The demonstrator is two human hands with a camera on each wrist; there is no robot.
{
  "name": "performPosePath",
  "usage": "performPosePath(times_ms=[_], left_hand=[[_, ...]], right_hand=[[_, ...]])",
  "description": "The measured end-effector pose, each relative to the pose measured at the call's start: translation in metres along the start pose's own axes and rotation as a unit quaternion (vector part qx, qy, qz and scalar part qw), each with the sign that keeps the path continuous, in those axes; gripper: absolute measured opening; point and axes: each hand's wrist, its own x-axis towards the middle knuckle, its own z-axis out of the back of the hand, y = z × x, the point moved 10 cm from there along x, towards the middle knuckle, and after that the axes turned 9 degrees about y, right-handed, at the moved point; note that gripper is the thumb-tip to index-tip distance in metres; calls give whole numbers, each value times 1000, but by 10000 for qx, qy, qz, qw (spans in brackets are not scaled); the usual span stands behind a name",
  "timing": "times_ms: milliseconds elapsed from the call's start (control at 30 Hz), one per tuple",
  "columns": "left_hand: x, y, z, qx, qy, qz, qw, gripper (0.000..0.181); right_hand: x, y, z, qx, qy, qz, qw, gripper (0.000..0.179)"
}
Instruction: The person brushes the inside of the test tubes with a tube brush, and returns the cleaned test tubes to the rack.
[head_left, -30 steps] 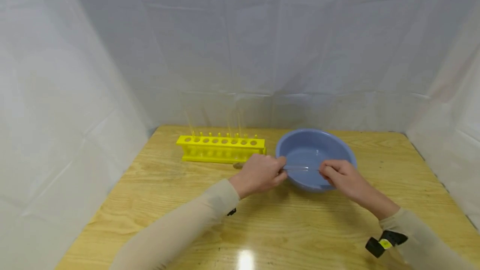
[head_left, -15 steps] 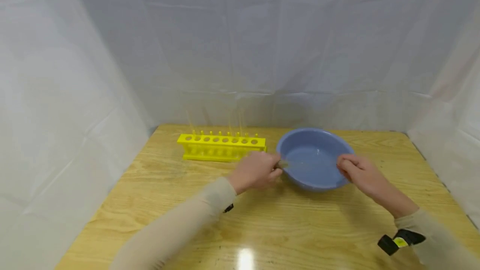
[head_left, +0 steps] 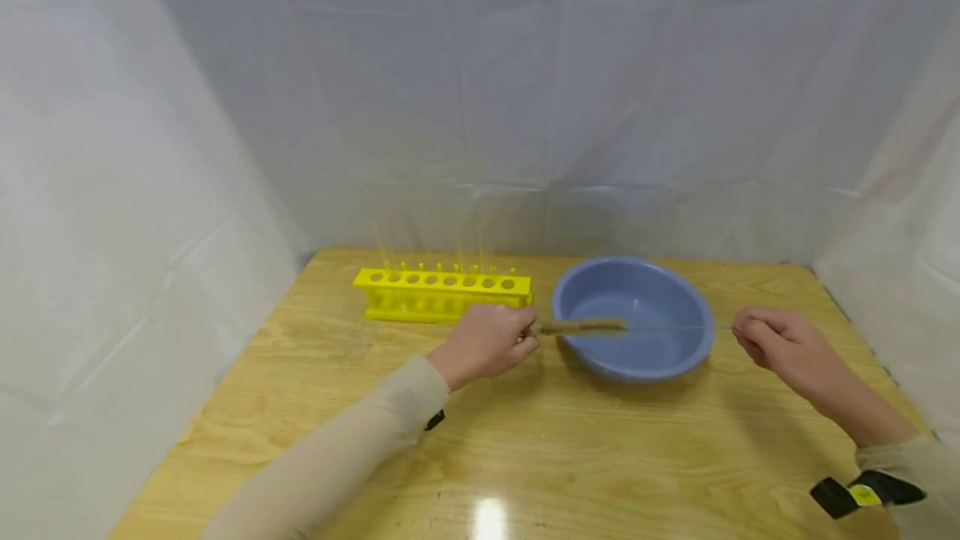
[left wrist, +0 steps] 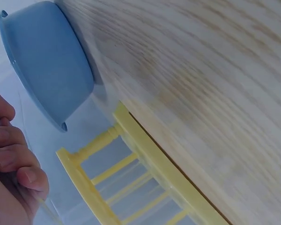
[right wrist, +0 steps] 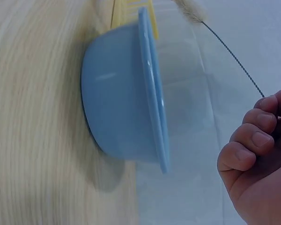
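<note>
My left hand (head_left: pixel 487 344) grips a clear test tube (left wrist: pixel 49 211), mostly hidden by the fingers; a faint length of it shows below the hand in the left wrist view. My right hand (head_left: pixel 787 352) pinches the twisted wire of a test tube brush (head_left: pixel 585 327). Its tan bristles lie level just right of my left hand, over the near left part of a blue basin (head_left: pixel 637 372). Between bristles and right fingers the thin wire runs across the basin. Whether the bristle end is still inside the tube I cannot tell.
A yellow test tube rack (head_left: pixel 420 317) stands left of the basin, behind my left hand. Faint clear tubes rise at its back. Pale sheeting (head_left: pixel 525 107) hangs behind and at both sides of the wooden table (head_left: pixel 600 457).
My right hand has moved right, from over the basin to beyond its rim, drawing the brush along. Its bristles have passed from left of my left hand to right of it; that hand shifted slightly left.
</note>
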Motion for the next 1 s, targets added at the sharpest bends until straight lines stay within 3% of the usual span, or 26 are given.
performPosePath(times_ms=[133, 400, 633, 1000], left_hand=[[-2, 6, -4, -18, 72, 134, 9999, 22], [-7, 7, -2, -70, 78, 112, 9999, 25], [-1, -4, 0, 61, 258, 125, 9996, 19], [4, -14, 1, 110, 157, 120, 9997, 22]], right_hand=[[-4, -5, 6, 155, 17, 9, 9999, 40], [-4, 4, 3, 190, 31, 852, 9962, 25], [7, 22, -13, 71, 9, 1218, 9925, 24], [26, 31, -30, 32, -36, 1420, 9899, 23]])
